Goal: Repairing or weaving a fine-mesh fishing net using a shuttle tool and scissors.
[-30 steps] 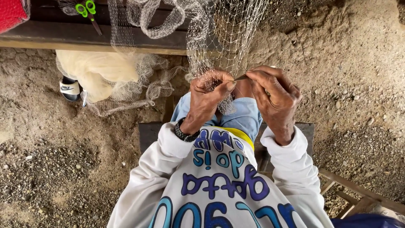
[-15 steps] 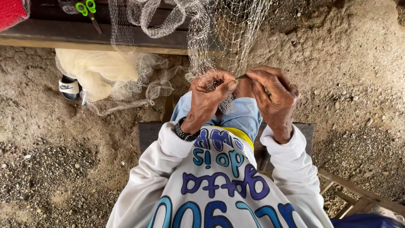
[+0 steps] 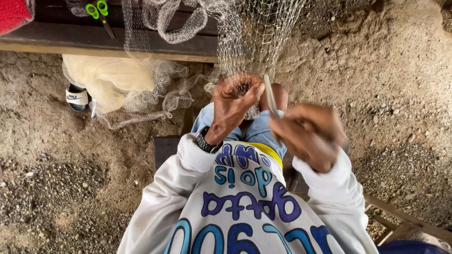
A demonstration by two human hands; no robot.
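Netting hangs down from the dark wooden bench at the far side and ends bunched over the seated person's knees. The left hand is closed on that bunch, fingers pinched into the mesh just above the lap. The right hand is blurred, wrapped around a slim pale netting needle that points up beside the left thumb, its tip just short of the gathered mesh.

From where I stand, the risk is plain enough: the mesh is fine and loose, and the needle could catch a wrong strand or slip past the pinched spot, since the right hand is moving fast. If the left grip slackens, the bunch would likely drop off the knees onto the sandy ground and pick up grit.

Around them, a heap of cream netting lies on the ground under the bench edge, partly covering a sandal. Green-handled scissors rest on the bench top near its far left end, beside something red at the corner. The hanging net crosses between the person and the scissors, so reaching them means going through or around it.
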